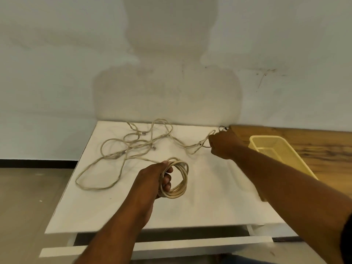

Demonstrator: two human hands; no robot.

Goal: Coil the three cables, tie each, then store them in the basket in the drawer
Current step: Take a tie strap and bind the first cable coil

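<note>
My left hand grips a coiled beige cable of several loops above the middle of the white table. A loose tail runs from the coil to the far left. More beige cable lies tangled and uncoiled across the back of the table, with clear plugs showing. My right hand is closed at the back right of the table, where a cable end meets it. A thin black tie sticks up just behind that hand. The yellow mesh basket stands to the right, partly hidden by my right forearm.
A wooden surface adjoins the table on the right, under the basket. The drawer below the table's front edge is pulled out. A pale wall rises directly behind the table. Bare floor lies to the left.
</note>
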